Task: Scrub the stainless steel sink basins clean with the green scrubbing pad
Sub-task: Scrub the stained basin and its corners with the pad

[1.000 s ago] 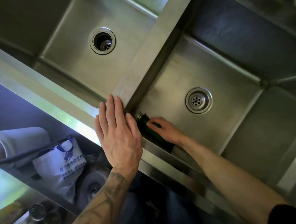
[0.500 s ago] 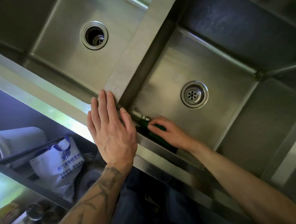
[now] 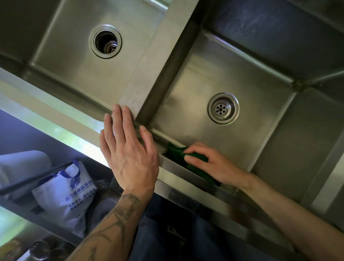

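- Head view: our left hand [image 3: 128, 153] lies flat on the sink's front rim [image 3: 68, 111], fingers straight, holding nothing.
- Our right hand [image 3: 212, 164] curls its fingers over the green scrubbing pad [image 3: 181, 154], pressing it into the right basin's [image 3: 194, 84] near-wall seam.
- We judge the pad could fold or slip in that tight seam, leaving the grime behind.

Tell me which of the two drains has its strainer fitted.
The right drain, in the right basin where the right hand holds the green scrubbing pad: a perforated strainer covers it. The left drain is an open hole.
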`<move>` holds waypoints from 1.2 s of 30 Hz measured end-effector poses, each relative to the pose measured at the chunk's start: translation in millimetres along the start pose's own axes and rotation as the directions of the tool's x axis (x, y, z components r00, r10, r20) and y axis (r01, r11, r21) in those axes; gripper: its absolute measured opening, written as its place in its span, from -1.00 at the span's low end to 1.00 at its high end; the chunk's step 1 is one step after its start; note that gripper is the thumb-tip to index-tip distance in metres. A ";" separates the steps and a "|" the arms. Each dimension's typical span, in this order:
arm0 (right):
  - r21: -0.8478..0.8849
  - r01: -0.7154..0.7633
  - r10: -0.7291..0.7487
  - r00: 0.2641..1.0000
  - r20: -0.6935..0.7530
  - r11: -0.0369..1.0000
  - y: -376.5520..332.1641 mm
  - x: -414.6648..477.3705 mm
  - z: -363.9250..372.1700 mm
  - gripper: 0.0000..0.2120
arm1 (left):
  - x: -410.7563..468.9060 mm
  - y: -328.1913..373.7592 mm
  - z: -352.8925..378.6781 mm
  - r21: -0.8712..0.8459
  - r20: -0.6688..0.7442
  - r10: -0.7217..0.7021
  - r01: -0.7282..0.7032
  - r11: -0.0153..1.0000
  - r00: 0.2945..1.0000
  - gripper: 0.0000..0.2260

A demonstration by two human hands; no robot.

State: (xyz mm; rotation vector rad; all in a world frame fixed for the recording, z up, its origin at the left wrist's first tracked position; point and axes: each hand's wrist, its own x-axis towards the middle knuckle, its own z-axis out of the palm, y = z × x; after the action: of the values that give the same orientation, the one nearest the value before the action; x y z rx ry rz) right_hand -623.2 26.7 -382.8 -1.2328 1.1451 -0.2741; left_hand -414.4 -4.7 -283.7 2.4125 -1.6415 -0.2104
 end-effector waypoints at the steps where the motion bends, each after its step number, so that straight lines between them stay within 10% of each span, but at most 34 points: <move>1: 0.001 -0.016 0.016 1.000 0.011 1.000 0.4 0.4 -1.5 -0.75 | 0.0 0.1 -0.2 -0.002 0.001 0.001 -0.001 1.000 1.000 -0.50; 6: -0.079 -0.252 0.257 0.965 0.054 0.964 13.2 19.8 -6.4 -0.70 | -0.2 1.0 -1.7 -0.004 0.003 0.005 -0.005 1.000 1.000 -0.50; 12: 0.011 -0.028 0.029 0.999 -0.018 1.000 7.6 -18.5 -5.2 -0.73 | -0.3 -0.7 0.5 0.000 -0.004 0.014 -0.014 1.000 1.000 -0.50; 18: -0.104 -0.285 0.291 0.956 0.045 0.953 18.6 11.0 -12.0 -0.71 | 0.2 0.4 0.2 -0.003 -0.013 0.021 -0.021 1.000 1.000 -0.49; 24: -0.026 -0.100 0.099 0.995 -0.012 0.995 16.4 -32.3 -11.3 -0.73 | -0.5 -0.9 0.2 -0.009 0.002 0.017 -0.017 1.000 1.000 -0.48; 31: -0.115 -0.319 0.323 0.946 0.014 0.941 37.4 -11.5 -17.9 -0.78 | -0.2 -1.1 0.3 -0.008 -0.005 0.018 -0.018 1.000 1.000 -0.48; 36: -0.045 -0.214 0.213 0.977 -0.017 0.976 26.5 -55.6 -22.3 -0.66 | -0.6 -1.7 2.4 -0.007 -0.010 0.018 -0.018 1.000 1.000 -0.48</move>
State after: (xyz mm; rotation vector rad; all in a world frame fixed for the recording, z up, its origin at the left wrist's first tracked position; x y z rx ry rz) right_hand -676.9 62.9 -373.0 -1.1385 1.2898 -0.0933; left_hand -413.7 -3.7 -286.5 2.3881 -1.6545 -0.2005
